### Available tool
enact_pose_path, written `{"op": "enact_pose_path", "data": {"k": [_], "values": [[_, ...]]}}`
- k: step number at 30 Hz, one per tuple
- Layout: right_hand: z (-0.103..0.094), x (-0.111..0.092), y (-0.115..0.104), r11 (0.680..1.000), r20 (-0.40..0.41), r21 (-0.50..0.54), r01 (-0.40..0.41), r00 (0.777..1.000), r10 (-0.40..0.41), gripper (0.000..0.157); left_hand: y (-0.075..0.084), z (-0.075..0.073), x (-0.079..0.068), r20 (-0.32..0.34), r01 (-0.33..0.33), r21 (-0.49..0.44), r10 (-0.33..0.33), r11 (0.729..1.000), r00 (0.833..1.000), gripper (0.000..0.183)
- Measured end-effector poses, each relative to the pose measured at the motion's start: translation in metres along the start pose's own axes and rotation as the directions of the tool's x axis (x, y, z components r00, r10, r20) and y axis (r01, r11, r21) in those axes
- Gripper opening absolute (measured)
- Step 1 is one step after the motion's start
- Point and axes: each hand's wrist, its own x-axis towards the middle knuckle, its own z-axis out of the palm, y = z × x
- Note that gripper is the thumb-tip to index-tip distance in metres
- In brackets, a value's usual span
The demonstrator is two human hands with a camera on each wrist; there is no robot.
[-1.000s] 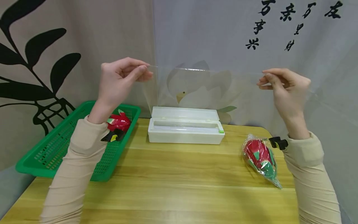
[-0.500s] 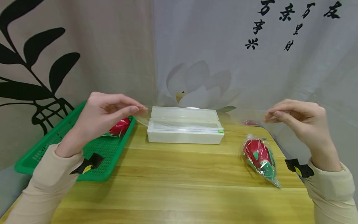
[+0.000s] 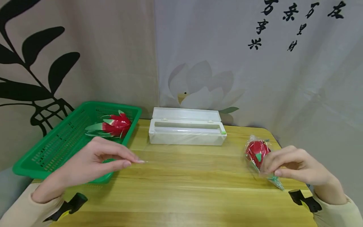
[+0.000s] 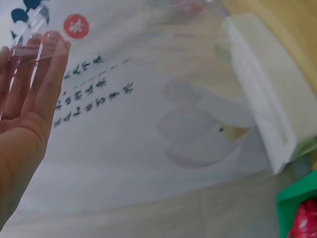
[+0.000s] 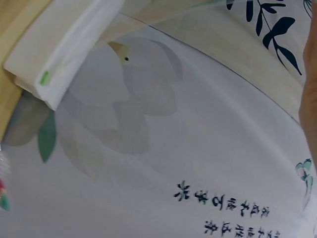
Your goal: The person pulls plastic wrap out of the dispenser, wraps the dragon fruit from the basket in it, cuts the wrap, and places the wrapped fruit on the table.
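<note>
A clear sheet of cling film (image 3: pixel 142 161), hard to see against the wood, stretches between both hands low over the table. My left hand (image 3: pixel 97 162) pinches one corner between thumb and fingertips, in front of the green basket. In the left wrist view the film (image 4: pixel 37 42) shines across the fingers of that hand (image 4: pixel 32 94). On the right, my right hand (image 3: pixel 296 165) pinches the other corner, overlapping a red-and-green dragon fruit (image 3: pixel 256 152) wrapped in clear film. Only an edge of the right hand (image 5: pixel 310 94) enters the right wrist view.
At the table's back stands a white cling film dispenser box (image 3: pixel 185 138), lid raised, a roll inside. A green plastic basket (image 3: pixel 34 171) at left holds an unwrapped dragon fruit (image 3: pixel 117 124). A printed curtain (image 3: pixel 198 31) hangs behind the wooden table (image 3: pixel 193 195).
Both hands have come down from high above the box toward the table and nearer the body, bringing the film with them. The box, basket and wrapped dragon fruit stay put.
</note>
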Motion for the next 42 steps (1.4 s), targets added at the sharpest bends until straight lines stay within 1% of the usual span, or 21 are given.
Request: {"op": "enact_pose_path", "data": {"k": [1,4,7,12,13,16,17,19,20,22,24,26,28,30,31,32,35,37,38,40,42], "values": [[0.003,-0.003,0.002,1.000,0.018,0.020,0.002,1.000,-0.003,0.021,-0.001,0.003,-0.003,0.021,-0.010,-0.034,0.010,0.999,1.000,0.037],[0.009,-0.014,0.008,0.998,0.069,0.065,0.002,0.998,-0.007,0.021,-0.002,0.013,-0.011,0.085,0.025,-0.121,-0.014,0.992,0.996,0.037],[0.015,-0.024,0.013,0.997,0.115,0.074,-0.029,0.993,0.020,0.021,-0.007,0.025,-0.020,0.131,0.055,-0.199,-0.029,0.978,0.991,0.035],[0.027,-0.044,0.026,0.992,0.175,0.091,-0.084,0.982,0.067,0.021,-0.020,0.044,-0.035,0.215,0.098,-0.330,-0.027,0.939,0.976,0.028],[0.030,-0.048,0.029,0.990,0.188,0.099,-0.096,0.979,0.076,0.021,-0.023,0.047,-0.038,0.241,0.132,-0.347,-0.048,0.928,0.969,0.027],[0.038,-0.061,0.039,0.984,0.224,0.116,-0.138,0.968,0.110,0.022,-0.034,0.059,-0.050,0.313,0.181,-0.368,-0.062,0.912,0.948,0.022],[0.041,-0.065,0.043,0.982,0.237,0.116,-0.150,0.964,0.119,0.022,-0.039,0.063,-0.053,0.331,0.175,-0.376,-0.045,0.910,0.943,0.021],[0.047,-0.073,0.049,0.976,0.258,0.124,-0.179,0.956,0.142,0.022,-0.047,0.072,-0.061,0.369,0.206,-0.395,-0.051,0.895,0.928,0.019],[0.050,-0.076,0.052,0.972,0.268,0.128,-0.198,0.950,0.158,0.021,-0.051,0.076,-0.064,0.382,0.205,-0.406,-0.038,0.891,0.923,0.019],[0.056,-0.082,0.058,0.960,0.288,0.141,-0.241,0.938,0.193,0.020,-0.059,0.084,-0.071,0.405,0.234,-0.426,-0.046,0.874,0.913,0.019],[0.062,-0.088,0.063,0.942,0.306,0.166,-0.291,0.924,0.231,0.020,-0.066,0.090,-0.077,0.434,0.290,-0.449,-0.077,0.845,0.898,0.019],[0.068,-0.094,0.069,0.918,0.323,0.207,-0.338,0.910,0.262,0.019,-0.072,0.096,-0.083,0.466,0.356,-0.467,-0.117,0.809,0.877,0.021],[0.074,-0.103,0.076,0.884,0.331,0.264,-0.386,0.897,0.293,0.020,-0.077,0.101,-0.089,0.499,0.431,-0.481,-0.166,0.763,0.851,0.023],[0.080,-0.114,0.084,0.842,0.330,0.321,-0.433,0.885,0.329,0.022,-0.082,0.106,-0.094,0.526,0.491,-0.488,-0.206,0.722,0.825,0.024],[0.083,-0.120,0.087,0.818,0.329,0.347,-0.460,0.876,0.353,0.023,-0.084,0.108,-0.097,0.535,0.511,-0.487,-0.221,0.708,0.816,0.024],[0.085,-0.125,0.090,0.794,0.328,0.365,-0.486,0.865,0.379,0.024,-0.085,0.110,-0.099,0.549,0.538,-0.486,-0.239,0.688,0.801,0.025],[0.091,-0.137,0.096,0.724,0.329,0.407,-0.556,0.829,0.452,0.025,-0.089,0.114,-0.104,0.579,0.588,-0.481,-0.268,0.651,0.770,0.025],[0.094,-0.140,0.097,0.680,0.334,0.430,-0.594,0.804,0.492,0.025,-0.092,0.116,-0.107,0.595,0.611,-0.474,-0.280,0.634,0.753,0.025],[0.096,-0.142,0.097,0.660,0.335,0.440,-0.609,0.793,0.509,0.025,-0.093,0.117,-0.108,0.599,0.614,-0.467,-0.283,0.636,0.749,0.025],[0.098,-0.143,0.097,0.619,0.338,0.455,-0.640,0.767,0.545,0.025,-0.096,0.120,-0.110,0.602,0.617,-0.457,-0.288,0.641,0.745,0.025],[0.098,-0.144,0.097,0.584,0.343,0.449,-0.676,0.734,0.586,0.024,-0.098,0.122,-0.112,0.590,0.602,-0.439,-0.291,0.667,0.753,0.024]]}}
